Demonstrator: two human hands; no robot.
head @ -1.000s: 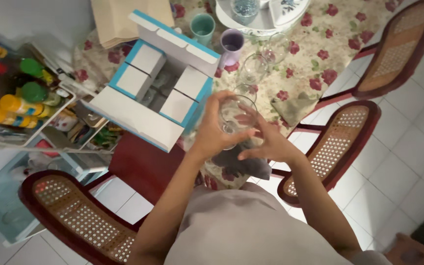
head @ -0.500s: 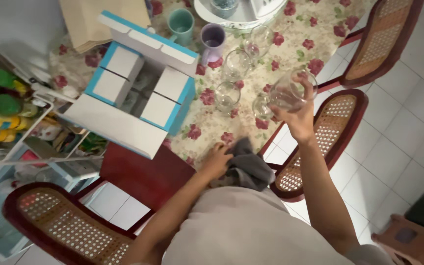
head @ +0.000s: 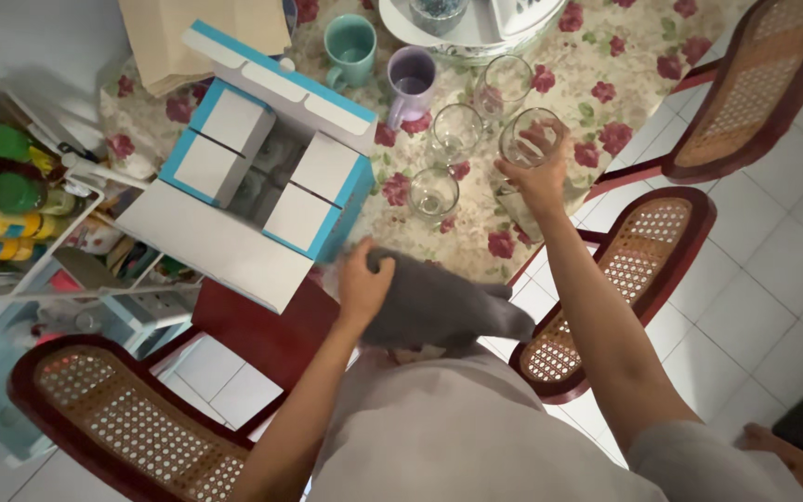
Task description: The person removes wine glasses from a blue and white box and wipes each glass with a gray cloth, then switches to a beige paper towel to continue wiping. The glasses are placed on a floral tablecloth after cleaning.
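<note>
The right hand (head: 539, 178) is closing its fingers around a clear drinking glass (head: 532, 139), holding it upright just above the floral tablecloth (head: 606, 84), at about two o'clock from the person's body. The left hand (head: 362, 284) is gripping a grey cloth (head: 439, 307), bunched against the table edge at roughly eleven o'clock.

Three more clear glasses are standing close by: one (head: 434, 193) at nine o'clock from the held glass, one (head: 455, 132) just beyond it, one (head: 504, 84) at twelve o'clock. A purple mug (head: 411, 79) and a green mug (head: 350, 42) are sitting further out, beside an open white-and-blue carton (head: 262, 158).

To do this well, the glass is best kept level and lowered into the free gap without knocking its neighbours.

Compared with half a second ago, the right hand is reaching further over the table, and the glass is hanging nearer the group; the left hand is holding the cloth as before.
</note>
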